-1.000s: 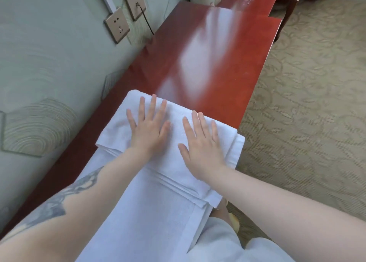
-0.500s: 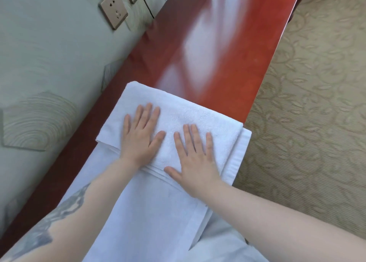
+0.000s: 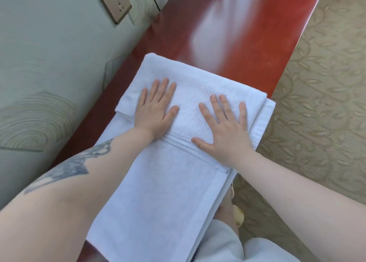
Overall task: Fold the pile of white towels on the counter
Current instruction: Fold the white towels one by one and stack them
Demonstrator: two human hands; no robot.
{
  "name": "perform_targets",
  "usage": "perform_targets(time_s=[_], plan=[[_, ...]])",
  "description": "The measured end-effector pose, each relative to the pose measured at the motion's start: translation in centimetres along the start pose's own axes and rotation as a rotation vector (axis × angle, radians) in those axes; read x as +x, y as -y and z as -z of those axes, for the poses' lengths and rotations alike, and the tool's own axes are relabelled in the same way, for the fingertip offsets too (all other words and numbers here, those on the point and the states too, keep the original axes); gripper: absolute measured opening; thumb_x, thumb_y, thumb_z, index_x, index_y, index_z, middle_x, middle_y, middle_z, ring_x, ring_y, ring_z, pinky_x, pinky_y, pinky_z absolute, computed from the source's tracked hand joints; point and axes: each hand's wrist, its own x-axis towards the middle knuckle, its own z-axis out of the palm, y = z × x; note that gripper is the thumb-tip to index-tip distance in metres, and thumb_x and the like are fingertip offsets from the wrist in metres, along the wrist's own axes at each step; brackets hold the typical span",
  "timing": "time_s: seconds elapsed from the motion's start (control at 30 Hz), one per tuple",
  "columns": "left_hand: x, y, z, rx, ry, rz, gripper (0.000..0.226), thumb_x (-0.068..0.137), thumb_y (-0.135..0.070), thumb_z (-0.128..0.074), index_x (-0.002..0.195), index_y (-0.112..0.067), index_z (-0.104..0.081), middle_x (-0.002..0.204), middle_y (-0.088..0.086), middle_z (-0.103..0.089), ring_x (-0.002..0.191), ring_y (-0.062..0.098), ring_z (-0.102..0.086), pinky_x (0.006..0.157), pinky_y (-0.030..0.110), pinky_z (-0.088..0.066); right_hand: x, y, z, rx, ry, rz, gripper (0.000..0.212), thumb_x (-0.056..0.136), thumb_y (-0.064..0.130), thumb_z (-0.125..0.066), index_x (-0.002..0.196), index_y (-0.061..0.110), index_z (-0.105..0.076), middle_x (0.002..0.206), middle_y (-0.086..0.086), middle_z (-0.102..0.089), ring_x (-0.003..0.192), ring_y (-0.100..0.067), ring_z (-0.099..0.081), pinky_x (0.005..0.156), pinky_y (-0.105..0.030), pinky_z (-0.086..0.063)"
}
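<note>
White terry-cloth towel [image 3: 164, 192] lies lengthwise on the glossy red-brown wooden bench [image 3: 247, 49], far end folded back into a thick rectangular flap with a looped nap and ribbed hem. Left hand [image 3: 156, 111] and right hand [image 3: 223, 129] both press flat on the flap, fingers straight and spread, gripping nothing. Towel's right edge overhangs the bench. Beige square wall socket [image 3: 115, 3] far left.

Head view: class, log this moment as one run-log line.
left hand: flat on folded towel | right hand: flat on same towel | towel: on counter, atop spread towel
</note>
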Motion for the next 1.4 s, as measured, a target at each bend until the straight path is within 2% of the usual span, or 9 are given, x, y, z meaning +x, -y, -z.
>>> perform_targets(time_s=[0.47,0.6,0.7,0.8,0.9,1.0,1.2,1.33,1.4], plan=[[14.0,-1.8,0.6,0.017,-0.021,-0.048,0.071,0.091,-0.059,-0.010,0.157,-0.032,-0.008,0.164,-0.009,-0.002,0.151,0.012,0.005,0.121,0.039,0.004,11.1,-8.0,2.4,0.013,0.028,-0.043,0.090,0.083,0.080,-0.025,0.157,0.033,-0.007,0.165,0.002,0.003,0.151,-0.017,0.010,0.118,-0.059,0.005],[16.1,-1.7,2.7,0.140,0.064,-0.121,0.083,0.082,-0.066,-0.013,0.152,-0.025,-0.026,0.156,0.002,-0.027,0.142,0.022,-0.024,0.112,0.042,-0.017,11.1,-8.1,2.7,0.054,0.071,-0.014,0.082,0.088,0.077,-0.015,0.157,0.035,-0.003,0.164,0.005,0.008,0.150,-0.015,0.015,0.118,-0.055,0.009],[21.0,-0.4,6.7,0.266,0.134,-0.385,0.062,0.085,-0.061,-0.039,0.131,-0.020,-0.048,0.127,0.003,-0.047,0.115,0.025,-0.044,0.092,0.040,-0.035,12.8,-9.5,4.7,0.238,0.021,-0.026,0.057,0.097,0.057,-0.034,0.150,0.036,-0.033,0.159,0.009,-0.025,0.149,-0.015,-0.013,0.116,-0.042,-0.002],[25.8,-0.7,8.9,0.388,0.050,-0.462,0.045,0.088,-0.020,-0.055,0.133,-0.017,-0.049,0.135,0.006,-0.048,0.121,0.027,-0.045,0.093,0.042,-0.041,16.0,-12.3,7.0,0.227,-0.092,-0.258,0.050,0.092,0.036,-0.057,0.141,0.027,-0.047,0.142,0.002,-0.046,0.135,-0.021,-0.036,0.106,-0.037,-0.019],[28.3,-2.8,8.7,0.492,0.296,-0.385,0.061,0.088,-0.009,-0.053,0.145,-0.024,-0.038,0.149,0.000,-0.038,0.141,0.022,-0.030,0.113,0.049,-0.026,17.6,-14.8,8.8,0.207,0.240,-0.534,0.067,0.087,0.060,-0.057,0.141,0.021,-0.044,0.140,-0.004,-0.045,0.131,-0.027,-0.039,0.104,-0.043,-0.031],[28.6,-3.2,8.2,0.452,0.470,-0.289,0.048,0.089,-0.009,-0.046,0.133,-0.026,-0.043,0.131,0.002,-0.051,0.123,0.030,-0.048,0.104,0.051,-0.037,17.7,-15.2,9.5,0.322,0.358,-0.579,0.050,0.082,0.055,-0.067,0.113,0.017,-0.055,0.111,-0.002,-0.058,0.104,-0.026,-0.054,0.082,-0.036,-0.042],[25.6,-2.7,10.2,0.557,0.392,-0.323,0.040,0.085,-0.016,-0.066,0.123,-0.015,-0.053,0.121,0.008,-0.046,0.116,0.029,-0.045,0.082,0.038,-0.040,14.8,-13.0,11.7,0.359,0.314,-0.549,0.030,0.068,0.022,-0.075,0.091,0.009,-0.062,0.078,0.000,-0.057,0.068,-0.021,-0.053,0.055,-0.028,-0.038],[20.5,-0.7,13.2,0.462,0.243,-0.374,0.031,0.085,-0.021,-0.066,0.113,-0.011,-0.058,0.118,0.007,-0.046,0.112,0.028,-0.043,0.072,0.036,-0.040,10.7,-9.9,13.2,0.338,0.174,-0.409,0.036,0.073,0.030,-0.070,0.105,0.016,-0.059,0.102,0.001,-0.055,0.093,-0.023,-0.054,0.061,-0.030,-0.036],[17.1,0.4,14.9,0.396,0.161,-0.426,0.028,0.085,-0.019,-0.067,0.111,-0.012,-0.059,0.119,0.005,-0.049,0.111,0.027,-0.043,0.074,0.036,-0.043,8.6,-7.7,14.1,0.329,0.169,-0.345,0.037,0.076,0.032,-0.067,0.108,0.023,-0.053,0.098,0.003,-0.054,0.088,-0.021,-0.053,0.057,-0.029,-0.033]])
